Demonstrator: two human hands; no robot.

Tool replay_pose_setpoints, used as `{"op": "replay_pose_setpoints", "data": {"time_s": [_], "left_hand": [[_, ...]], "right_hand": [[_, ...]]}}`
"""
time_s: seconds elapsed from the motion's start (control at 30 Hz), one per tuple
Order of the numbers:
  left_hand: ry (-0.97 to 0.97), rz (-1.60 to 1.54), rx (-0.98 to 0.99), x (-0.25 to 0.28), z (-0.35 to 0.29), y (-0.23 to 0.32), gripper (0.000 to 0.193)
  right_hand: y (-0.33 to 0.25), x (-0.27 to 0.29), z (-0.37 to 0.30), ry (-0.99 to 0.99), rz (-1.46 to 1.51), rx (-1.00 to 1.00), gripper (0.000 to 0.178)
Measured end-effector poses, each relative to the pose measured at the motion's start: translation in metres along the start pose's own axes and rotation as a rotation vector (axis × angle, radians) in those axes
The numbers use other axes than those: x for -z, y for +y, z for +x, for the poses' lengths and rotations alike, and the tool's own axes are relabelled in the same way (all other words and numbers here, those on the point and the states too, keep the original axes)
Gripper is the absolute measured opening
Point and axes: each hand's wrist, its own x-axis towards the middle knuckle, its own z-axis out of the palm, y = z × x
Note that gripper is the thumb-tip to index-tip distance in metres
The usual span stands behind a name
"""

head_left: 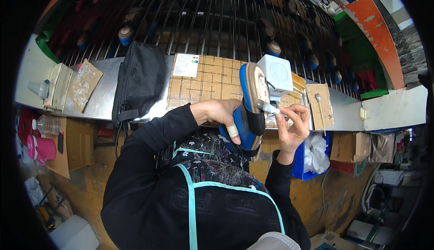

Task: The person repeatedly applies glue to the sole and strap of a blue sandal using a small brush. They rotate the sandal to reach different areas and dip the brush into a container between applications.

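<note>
My left hand (221, 118) grips a sandal (251, 119) with black straps, built on a blue shoe last and tipped up on its side above the bench edge. One finger of that hand wears a beige wrap. The tan face of the sandal (261, 83) points right. My right hand (293, 125) pinches a small white tool (270, 109) between thumb and fingertips. Its tip is at the sandal's lower tan edge; whether it touches cannot be made out. Just behind the sandal stands a white square container (275, 73) with a round lid.
A grid-marked cardboard sheet (212, 80) covers the metal bench, with a black mesh bag (142, 78) at left. A swab-like stick (320, 107) lies on cardboard at right. Behind, metal rods (208, 24) carry several shoes. A blue crate (312, 157) sits below.
</note>
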Motion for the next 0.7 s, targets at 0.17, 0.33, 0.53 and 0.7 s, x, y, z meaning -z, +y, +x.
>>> {"op": "replay_pose_setpoints", "data": {"time_s": [0.17,0.33,0.53,0.7], "left_hand": [[-0.098,-0.073,0.007,-0.001,0.003,-0.008,0.067],[-0.078,0.000,0.017,-0.007,0.001,-0.013,0.070],[0.012,0.061,-0.038,-0.013,-0.005,-0.010,0.072],[0.059,0.104,-0.023,-0.013,-0.008,-0.011,0.073]], "right_hand": [[0.008,0.010,0.007,-0.075,0.018,0.092,0.024],[0.005,0.009,0.019,-0.124,0.116,-0.051,0.019],[-0.002,0.006,0.028,-0.144,0.078,-0.101,0.017],[-0.002,0.005,0.031,-0.104,0.019,-0.073,0.018]]}}
